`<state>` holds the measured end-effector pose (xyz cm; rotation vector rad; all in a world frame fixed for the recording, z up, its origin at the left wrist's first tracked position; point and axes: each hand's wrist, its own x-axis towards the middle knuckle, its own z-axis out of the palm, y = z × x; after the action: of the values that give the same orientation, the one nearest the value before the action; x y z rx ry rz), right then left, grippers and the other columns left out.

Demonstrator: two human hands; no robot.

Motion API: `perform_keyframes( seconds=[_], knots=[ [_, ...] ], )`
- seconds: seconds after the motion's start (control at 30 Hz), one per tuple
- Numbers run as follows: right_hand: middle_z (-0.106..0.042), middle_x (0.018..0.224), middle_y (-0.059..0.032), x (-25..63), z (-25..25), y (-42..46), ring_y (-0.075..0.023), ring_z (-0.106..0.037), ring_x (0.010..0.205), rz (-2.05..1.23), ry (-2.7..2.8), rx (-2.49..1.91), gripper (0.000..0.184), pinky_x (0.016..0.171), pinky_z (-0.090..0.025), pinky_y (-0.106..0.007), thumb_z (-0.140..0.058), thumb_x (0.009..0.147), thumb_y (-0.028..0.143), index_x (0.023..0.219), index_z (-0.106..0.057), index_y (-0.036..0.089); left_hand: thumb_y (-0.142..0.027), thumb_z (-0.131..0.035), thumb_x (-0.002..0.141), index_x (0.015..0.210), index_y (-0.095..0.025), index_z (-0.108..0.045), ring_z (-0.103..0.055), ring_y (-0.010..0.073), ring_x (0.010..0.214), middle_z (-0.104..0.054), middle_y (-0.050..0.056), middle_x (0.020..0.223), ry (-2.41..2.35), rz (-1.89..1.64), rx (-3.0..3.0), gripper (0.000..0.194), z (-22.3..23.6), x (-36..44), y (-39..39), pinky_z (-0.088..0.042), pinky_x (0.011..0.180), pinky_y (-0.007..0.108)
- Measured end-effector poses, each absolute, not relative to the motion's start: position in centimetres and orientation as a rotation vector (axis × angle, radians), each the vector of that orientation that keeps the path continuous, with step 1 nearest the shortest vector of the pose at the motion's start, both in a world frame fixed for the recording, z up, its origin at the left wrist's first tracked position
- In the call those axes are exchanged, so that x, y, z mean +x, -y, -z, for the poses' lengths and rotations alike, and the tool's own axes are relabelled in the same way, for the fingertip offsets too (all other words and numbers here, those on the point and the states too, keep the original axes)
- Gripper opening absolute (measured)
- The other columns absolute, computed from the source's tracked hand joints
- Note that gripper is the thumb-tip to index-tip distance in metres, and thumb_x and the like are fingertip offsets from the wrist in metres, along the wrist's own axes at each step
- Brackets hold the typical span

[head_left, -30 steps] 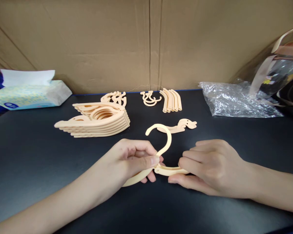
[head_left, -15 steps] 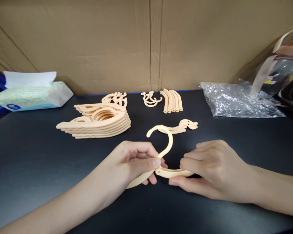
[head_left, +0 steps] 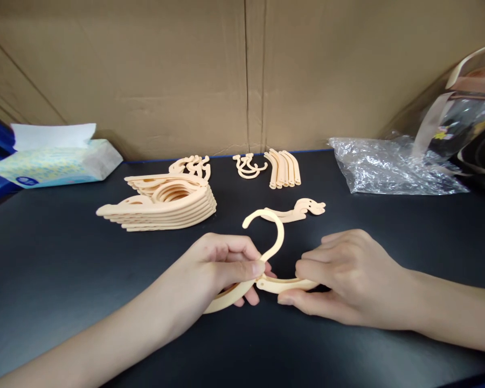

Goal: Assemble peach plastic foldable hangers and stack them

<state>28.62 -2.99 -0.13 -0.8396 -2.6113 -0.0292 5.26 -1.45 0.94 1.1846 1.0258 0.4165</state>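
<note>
Cream plastic at lower centre of the frame: a jointed hanger (head_left: pixel 270 253) between both hands, with its hook (head_left: pixel 282 229) raised and curling over toward the left. By the left hand (head_left: pixel 226 264), a close pinch at the base of the hook, with the left wing (head_left: pixel 231 298) curving out below. By the right hand (head_left: pixel 343 277), a nearly closed grip around the right wing (head_left: pixel 281 285), its far end hidden inside. Just behind the hook in this view, an animal-shaped piece (head_left: pixel 303 210) flat on the dark counter (head_left: pixel 246 350). Left of centre, a stack of matching wings (head_left: pixel 173 209); beyond it, a cluster of small curved pieces (head_left: pixel 180 163). At upper centre, some small hooks (head_left: pixel 248 175) just beside a row of curved strips (head_left: pixel 285 168). At left, a tissue pack (head_left: pixel 56 164); at right, a crumpled clear bag (head_left: pixel 388 167). Across the back, brown cardboard (head_left: pixel 145 75).
</note>
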Motion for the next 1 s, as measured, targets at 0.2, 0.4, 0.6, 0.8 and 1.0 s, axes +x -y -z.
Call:
perform_keyframes(
  seconds=[0.2,0.4,0.6,0.8,1.0],
  knots=[
    [-0.054,0.048,0.0052,28.6,0.2,3.0,-0.0077,-0.040,0.039,-0.030,2.598,-0.842,0.048,0.047,-0.023,-0.029,-0.051,0.101,0.042,0.059,-0.054,0.018,-0.037,-0.072,0.080,0.075,-0.018,-0.071,-0.063,0.0122,0.060,-0.070,0.000,0.063,-1.033,-0.412,1.163,0.020,-1.0,5.3,1.4,-0.046,0.057,0.020],
    [-0.052,0.047,0.0067,28.8,0.1,2.4,-0.0063,-0.042,0.040,-0.082,2.587,-0.846,0.046,0.047,-0.023,-0.027,-0.055,0.099,0.042,0.060,-0.056,0.018,-0.047,-0.066,0.084,0.078,-0.018,-0.068,-0.059,0.0115,0.056,-0.067,-0.001,0.059,-1.080,-0.413,1.266,0.030,-1.0,5.4,1.8,-0.041,0.055,0.020],
    [-0.048,0.045,0.0076,29.2,0.1,1.8,-0.0059,-0.039,0.040,-0.101,2.586,-0.906,0.045,0.047,-0.023,-0.027,-0.059,0.096,0.040,0.057,-0.053,0.018,-0.042,-0.044,0.100,0.086,-0.022,-0.062,-0.054,0.0125,0.054,-0.063,-0.002,0.070,-1.216,-0.384,2.144,0.030,-0.8,5.2,3.0,-0.033,0.051,0.024],
    [-0.051,0.052,0.0077,29.5,0.1,1.5,-0.0070,-0.044,0.045,-0.091,2.609,-0.852,0.041,0.050,-0.027,-0.026,-0.055,0.099,0.044,0.066,-0.055,0.019,-0.030,-0.046,0.103,0.087,-0.022,-0.051,-0.057,0.0131,0.061,-0.060,-0.004,0.074,-1.027,-0.491,2.691,0.018,0.4,4.5,2.7,-0.030,0.053,0.027],
    [-0.057,0.062,0.0047,29.4,-0.4,1.3,-0.0093,-0.046,0.053,0.028,2.576,-0.721,0.033,0.056,-0.032,-0.026,-0.051,0.102,0.038,0.077,-0.058,0.018,-0.027,-0.045,0.104,0.080,-0.023,-0.038,-0.045,0.0106,0.051,-0.049,-0.008,0.066,-0.915,-0.566,2.745,0.025,0.5,4.4,2.3,-0.024,0.050,0.027]
  ],
)
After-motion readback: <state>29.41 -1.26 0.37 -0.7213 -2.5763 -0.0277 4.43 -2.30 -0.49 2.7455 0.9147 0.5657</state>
